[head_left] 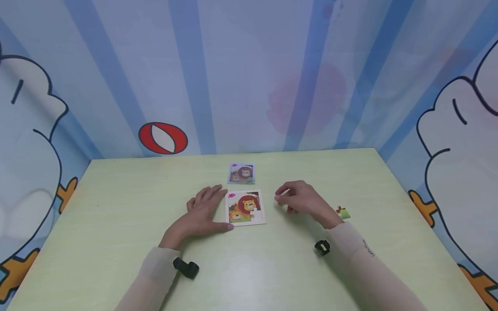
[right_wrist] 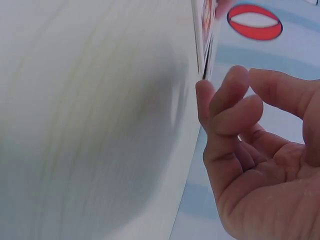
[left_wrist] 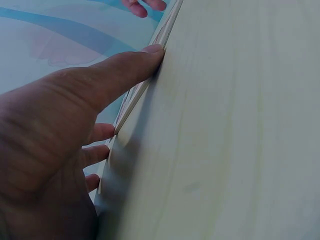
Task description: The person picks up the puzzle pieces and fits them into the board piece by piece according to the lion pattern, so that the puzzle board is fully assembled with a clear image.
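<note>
A square lion jigsaw (head_left: 241, 209) in a white frame lies flat on the table, with a pale notch at its lower right. My left hand (head_left: 200, 216) spreads along its left side, the thumb touching the near corner and the fingertips at the far corner. In the left wrist view the thumb (left_wrist: 125, 70) presses against the board's edge. Right of the puzzle, my right hand (head_left: 301, 199) hovers with loosely bent fingers; the right wrist view shows nothing between thumb and fingers (right_wrist: 230, 110). Beside the right wrist lies a loose green-and-red puzzle piece (head_left: 343, 212).
A smaller card (head_left: 241, 173) with a similar lion picture lies just beyond the puzzle. The pale table (head_left: 136, 185) ends at a blue striped backdrop (head_left: 241, 77), with printed cloth at both sides. Small black cameras (head_left: 186, 268) are strapped to the wrists.
</note>
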